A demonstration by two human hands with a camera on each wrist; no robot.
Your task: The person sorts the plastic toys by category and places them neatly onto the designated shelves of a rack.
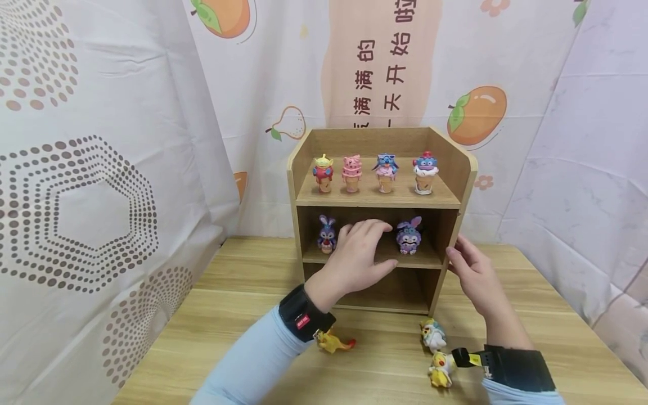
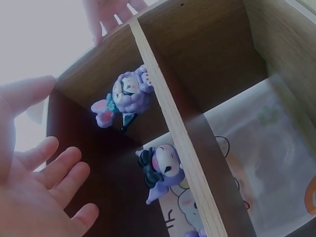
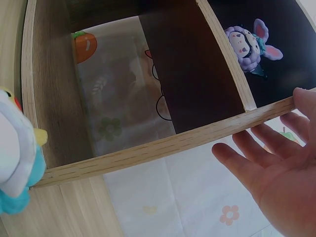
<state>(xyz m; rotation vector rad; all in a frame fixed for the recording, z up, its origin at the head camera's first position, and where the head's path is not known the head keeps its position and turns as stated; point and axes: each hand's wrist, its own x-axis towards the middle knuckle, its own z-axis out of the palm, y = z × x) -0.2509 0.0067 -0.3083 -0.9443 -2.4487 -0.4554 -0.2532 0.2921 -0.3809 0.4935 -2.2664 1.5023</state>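
My left hand point(image 1: 354, 253) reaches in front of the middle shelf of a small wooden cabinet point(image 1: 377, 199), its fingers loosely spread and nothing in them. To its right on that shelf stands a purple rabbit figure point(image 1: 408, 237); to its left is a darker purple rabbit figure point(image 1: 326, 235). A purple-and-white figure with a black bow point(image 2: 165, 165) shows between them in the left wrist view, hidden by the hand in the head view. My right hand point(image 1: 476, 275) rests at the cabinet's right side panel, thumb at the front edge and fingers along the outside.
Several ice-cream-cone figures point(image 1: 386, 173) line the top shelf. On the wooden table point(image 1: 243, 315) lie a yellow figure point(image 1: 334, 341) and two yellow-and-white figures point(image 1: 441, 369) near the right forearm. A printed curtain point(image 1: 273, 67) hangs behind the cabinet.
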